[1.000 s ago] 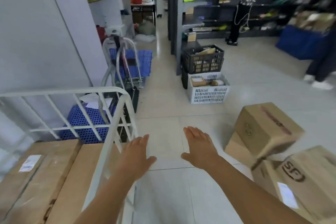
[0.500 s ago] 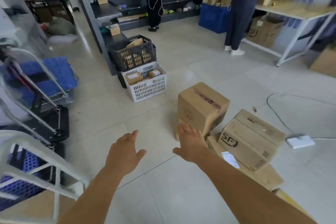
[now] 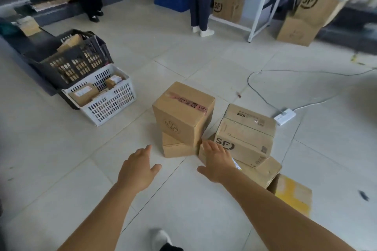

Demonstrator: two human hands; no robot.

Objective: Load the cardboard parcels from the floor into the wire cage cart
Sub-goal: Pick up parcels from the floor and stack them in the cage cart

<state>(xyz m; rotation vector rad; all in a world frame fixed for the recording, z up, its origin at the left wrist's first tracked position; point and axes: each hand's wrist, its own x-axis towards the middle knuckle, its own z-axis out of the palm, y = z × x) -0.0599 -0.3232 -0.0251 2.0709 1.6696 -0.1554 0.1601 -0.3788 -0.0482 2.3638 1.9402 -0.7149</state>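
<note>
On the tiled floor point(image 3: 61, 159) ahead sits a cluster of cardboard parcels: a taped box point(image 3: 183, 112) tilted on a flat box point(image 3: 177, 149), and just right of it a printed box point(image 3: 244, 136) stacked on another. Both hands reach toward them, empty, fingers spread wide; the left hand point(image 3: 136, 169) hovers short of the pile, the right hand point(image 3: 218, 161) is at the printed box's near corner. To the left stand a white basket point(image 3: 110, 104) and a black crate point(image 3: 77, 61) holding small packages. A white power strip point(image 3: 284, 116) and its cable point(image 3: 263, 96) lie on the floor beyond the pile to the right. The cart is out of view.
</note>
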